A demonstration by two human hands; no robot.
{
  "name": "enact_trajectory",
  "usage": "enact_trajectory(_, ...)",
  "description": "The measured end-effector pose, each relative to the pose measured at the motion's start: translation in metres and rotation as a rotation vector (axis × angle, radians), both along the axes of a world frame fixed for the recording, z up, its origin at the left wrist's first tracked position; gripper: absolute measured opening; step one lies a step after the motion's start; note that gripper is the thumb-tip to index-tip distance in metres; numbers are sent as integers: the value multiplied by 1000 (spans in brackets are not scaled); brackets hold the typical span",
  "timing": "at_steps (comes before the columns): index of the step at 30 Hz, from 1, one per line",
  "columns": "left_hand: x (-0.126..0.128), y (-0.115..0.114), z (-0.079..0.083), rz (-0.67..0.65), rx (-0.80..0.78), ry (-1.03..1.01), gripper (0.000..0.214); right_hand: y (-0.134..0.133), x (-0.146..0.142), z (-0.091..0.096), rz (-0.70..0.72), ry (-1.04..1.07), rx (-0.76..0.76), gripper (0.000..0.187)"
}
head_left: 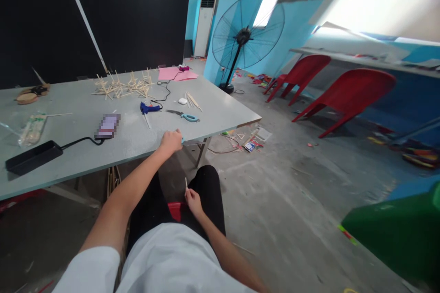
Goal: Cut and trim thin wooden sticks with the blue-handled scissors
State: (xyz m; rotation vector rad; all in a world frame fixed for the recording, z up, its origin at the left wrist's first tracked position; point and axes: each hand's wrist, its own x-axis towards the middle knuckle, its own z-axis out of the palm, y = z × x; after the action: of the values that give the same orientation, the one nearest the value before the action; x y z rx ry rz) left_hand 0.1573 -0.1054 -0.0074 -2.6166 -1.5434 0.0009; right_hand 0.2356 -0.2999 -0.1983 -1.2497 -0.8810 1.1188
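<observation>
Off tbl edge (pixel 85 169); R hand (pixel 194 200) w/stick (pixel 186 182)

The slim stick (pixel 186 183) is pale cream, as are the piled sticks (pixel 132 88). The glue gun (pixel 150 108) is deep blue; the scissors (pixel 189 118) pair light-blue handles with dark blades. The surface (pixel 220 112) is plain pale grey, the paper sheet (pixel 168 74) pink. Trousers (pixel 209 185) are black, the shirt (pixel 175 256) white. Beyond: red plastic chairs (pixel 360 87), a black pedestal fan (pixel 243 36), a blue-and-grey wall (pixel 295 20).
</observation>
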Motion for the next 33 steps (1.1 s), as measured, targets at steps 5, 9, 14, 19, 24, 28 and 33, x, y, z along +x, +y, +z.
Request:
enact_trajectory(5, -2, -3, 5, 18, 0, -31, 84, 12, 4, 28, 67, 22, 56, 62)
enact_trajectory(9, -12, -3, 26, 69, -128, -278, 67, 30, 27, 102, 75, 159, 146, 59)
enact_trajectory(14, -25, -52, 61, -10, -781, -1098, 55, 4, 33, 171, 110, 284, 229, 51)
enact_trajectory(19, -19, -125, 88, -170, -1142, -1325, 51, -19, 27, 199, 142, 295, 264, 51)
enact_trajectory(24, -12, -150, 102, -130, -1163, -1428, 45, -38, 26, 221, 179, 311, 280, 51)
enact_trajectory(28, -14, -153, 108, -150, -1138, -1539, 41, -48, 30, 225, 240, 265, 293, 52)
enact_trajectory(33, -18, -160, 112, -131, -1108, -1626, 39, -34, 53, 158, 90, -168, 210, 58)
